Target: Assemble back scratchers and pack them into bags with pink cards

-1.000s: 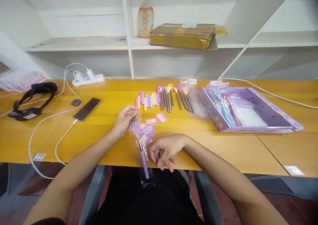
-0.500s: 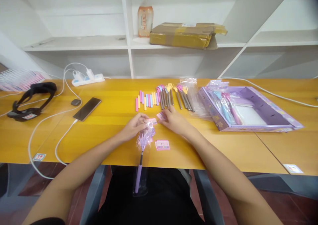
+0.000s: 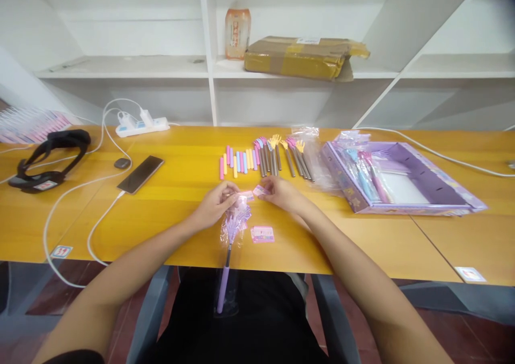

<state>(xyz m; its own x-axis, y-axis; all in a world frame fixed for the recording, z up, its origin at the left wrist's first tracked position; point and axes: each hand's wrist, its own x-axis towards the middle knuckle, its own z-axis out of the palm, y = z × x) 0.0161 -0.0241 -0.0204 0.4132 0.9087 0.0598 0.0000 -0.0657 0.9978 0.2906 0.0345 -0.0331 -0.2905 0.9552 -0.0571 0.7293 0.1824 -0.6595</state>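
My left hand is closed on the top of a clear plastic bag holding a purple back scratcher. The scratcher's claw end lies by my fingers, and its handle hangs past the table edge over my lap. A pink card shows at my left fingertips; whether it is inside the bag I cannot tell. Between its thumb and fingers, my right hand pinches a small pink card. Flat on the table below the hands rest more pink cards.
Colored handle grips and several claw-ended rods lie beyond the hands. Clear bags sit beside a purple box containing bagged scratchers. To the left are a phone, a black head strap and a power strip.
My right hand has tilted slightly, and its card sits a little lower. The left hand keeps hold of the bag. The whole view has shifted slightly.
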